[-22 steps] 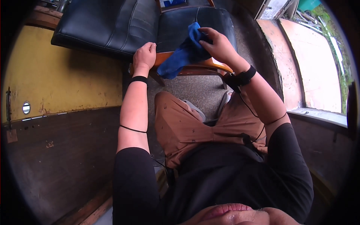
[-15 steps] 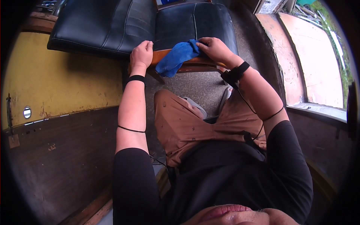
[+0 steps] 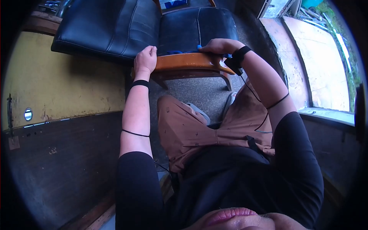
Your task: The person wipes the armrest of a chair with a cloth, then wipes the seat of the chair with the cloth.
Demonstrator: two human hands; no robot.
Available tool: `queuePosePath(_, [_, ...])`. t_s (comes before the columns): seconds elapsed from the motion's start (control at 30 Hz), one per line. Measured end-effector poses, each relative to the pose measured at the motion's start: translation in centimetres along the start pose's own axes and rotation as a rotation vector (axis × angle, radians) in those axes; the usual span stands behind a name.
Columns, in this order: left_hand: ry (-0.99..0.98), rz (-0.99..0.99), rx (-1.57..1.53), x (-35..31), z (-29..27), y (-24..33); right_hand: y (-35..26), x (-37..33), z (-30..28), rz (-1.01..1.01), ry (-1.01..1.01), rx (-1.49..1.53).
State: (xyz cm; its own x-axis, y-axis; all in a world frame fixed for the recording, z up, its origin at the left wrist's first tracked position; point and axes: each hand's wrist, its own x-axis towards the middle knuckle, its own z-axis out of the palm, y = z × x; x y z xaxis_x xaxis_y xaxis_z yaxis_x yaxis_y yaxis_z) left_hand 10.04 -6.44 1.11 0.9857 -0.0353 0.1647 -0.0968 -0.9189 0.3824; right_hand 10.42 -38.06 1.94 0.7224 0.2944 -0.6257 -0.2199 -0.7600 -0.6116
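Note:
A chair with black padding stands sideways before me, its brown wooden armrest (image 3: 188,61) towards me. My left hand (image 3: 145,59) is closed over the left end of that armrest, close to the tall backrest (image 3: 97,28). On the far side of the armrest, my right hand (image 3: 220,46) is closed on a blue cloth (image 3: 199,47). Little of the cloth shows; the armrest and the hand hide most of it. It lies along the gap between the armrest and the black seat (image 3: 178,28).
Yellow and dark wooden panelling (image 3: 69,76) runs along my left. To the right, a pale board (image 3: 316,57) lies beside a wall ledge, with grass beyond it. Grey speckled floor (image 3: 184,90) shows under the chair, by my feet. A thin cable hangs from my right wristband.
The blue cloth has gone from draping over the near side of the armrest to behind it, mostly out of sight. My right hand moved with it; the left stayed on the armrest.

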Motion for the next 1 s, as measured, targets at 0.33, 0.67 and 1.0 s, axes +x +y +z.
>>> queuePosePath(0.33, [-0.022, -0.012, 0.006, -0.5, -0.5, 0.5, 3.4, 0.5, 0.4, -0.006, 0.070, 0.070])
queuePosePath(0.67, [-0.031, -0.023, -0.014, -0.3, -0.7, 0.5, -3.0, 2.2, 2.0, -0.190, 0.093, 0.025])
queuePosePath(1.0, [0.012, -0.039, -0.035, -0.7, -0.4, 0.3, 0.3, 0.1, 1.0, -0.014, 0.092, 0.185])
